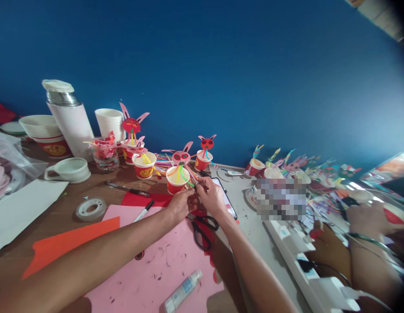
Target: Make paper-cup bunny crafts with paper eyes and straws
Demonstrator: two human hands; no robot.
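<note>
A pink paper rabbit head point(181, 158) stands on pipe cleaners above a red and white paper cup point(177, 186). From it a green pipe cleaner point(190, 184) runs to the fingertips of both hands, just right of the cup. My left hand point(183, 204) is closed, fingertips pinched; what lies between them is too small to make out. My right hand point(211, 195) meets it from the right, thumb and fingers closed at the pipe cleaner's end. Black-handled scissors point(202, 232) lie under my hands on pink paper point(156, 261), beside a phone point(225, 198).
A glue bottle point(183, 292), marker point(144, 211), pen point(127, 189), tape roll point(90, 210) and orange paper point(71, 241) lie nearby. Behind stand more rabbit cups point(144, 167) and a thermos point(70, 117). At right are a power strip point(289, 261) and another person's hand point(366, 219).
</note>
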